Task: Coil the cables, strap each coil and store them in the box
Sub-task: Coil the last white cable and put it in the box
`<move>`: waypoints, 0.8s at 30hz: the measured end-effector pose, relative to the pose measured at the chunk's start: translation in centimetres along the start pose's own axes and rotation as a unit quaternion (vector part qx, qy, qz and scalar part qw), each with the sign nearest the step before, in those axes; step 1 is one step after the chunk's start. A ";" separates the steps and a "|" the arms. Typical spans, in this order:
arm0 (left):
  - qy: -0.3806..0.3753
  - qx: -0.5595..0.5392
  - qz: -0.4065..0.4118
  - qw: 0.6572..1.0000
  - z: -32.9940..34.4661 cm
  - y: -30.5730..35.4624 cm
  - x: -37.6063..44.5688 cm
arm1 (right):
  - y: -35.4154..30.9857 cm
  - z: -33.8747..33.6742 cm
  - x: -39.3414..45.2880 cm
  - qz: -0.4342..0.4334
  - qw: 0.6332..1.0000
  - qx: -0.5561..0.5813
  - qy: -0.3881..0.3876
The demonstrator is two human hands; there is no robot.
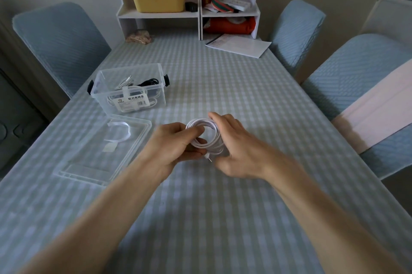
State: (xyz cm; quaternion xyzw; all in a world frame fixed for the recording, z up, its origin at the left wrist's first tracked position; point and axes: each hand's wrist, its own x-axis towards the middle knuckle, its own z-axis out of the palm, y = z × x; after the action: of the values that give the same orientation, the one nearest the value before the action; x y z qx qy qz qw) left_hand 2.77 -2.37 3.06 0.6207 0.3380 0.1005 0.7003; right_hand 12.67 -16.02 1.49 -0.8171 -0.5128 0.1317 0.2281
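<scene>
A white cable (206, 137) is wound into a round coil just above the checked tablecloth (223, 86). My left hand (174, 146) pinches the coil's left side, thumb through the loop. My right hand (234, 146) curls around its right side, and the cable's metal plug tip sticks out below between the hands. The clear plastic box (131, 88) stands open to the upper left and holds white and black coiled cables. A white strap (121, 133) lies curved on the clear lid (98, 162).
A white desk shelf (189, 1) with a yellow bin stands at the table's far end. Papers (238, 45) lie beside it. Blue padded chairs (60, 41) flank the table, and one on the right carries a pink cloth (374, 108).
</scene>
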 end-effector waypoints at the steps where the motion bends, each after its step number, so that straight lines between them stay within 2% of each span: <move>1: 0.000 -0.017 -0.001 1.000 0.4 -0.3 -0.2 | -0.1 0.1 -0.1 0.005 1.000 -0.015 0.001; 6: -0.010 -0.049 0.000 0.999 1.4 -0.9 -0.9 | -0.6 1.4 0.4 -0.005 0.983 -0.123 0.138; 10: -0.030 -0.061 -0.010 0.998 1.2 -0.6 -1.4 | -0.7 1.6 0.7 -0.019 0.968 -0.188 0.168; 11: -0.028 -0.040 -0.006 0.999 1.0 -0.5 -1.5 | -0.8 1.6 0.7 -0.026 0.967 -0.193 0.167; 13: -0.015 0.076 0.026 0.997 0.2 -0.5 -1.2 | -0.7 1.6 0.7 -0.041 0.965 -0.206 0.160; 15: -0.010 0.224 0.073 0.972 -0.7 -0.4 -0.9 | -0.5 1.8 0.6 -0.054 0.964 -0.219 0.142; 17: -0.017 0.312 0.111 0.944 -1.0 -0.3 -0.9 | -0.4 2.0 0.5 -0.070 0.965 -0.220 0.125; 20: -0.031 0.379 0.129 0.916 -0.8 -0.4 -0.7 | -0.6 2.3 0.3 -0.094 0.967 -0.211 0.111; 24: -0.015 0.361 0.081 0.929 -0.8 -0.8 -0.1 | -1.1 2.9 0.5 -0.109 0.963 -0.212 0.124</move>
State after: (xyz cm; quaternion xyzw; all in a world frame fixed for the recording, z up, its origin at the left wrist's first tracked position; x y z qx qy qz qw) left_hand 1.94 -1.96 2.35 0.8582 0.2896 0.0193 0.4233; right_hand 10.73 -14.47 -0.42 -0.7961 -0.5823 -0.1077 0.1244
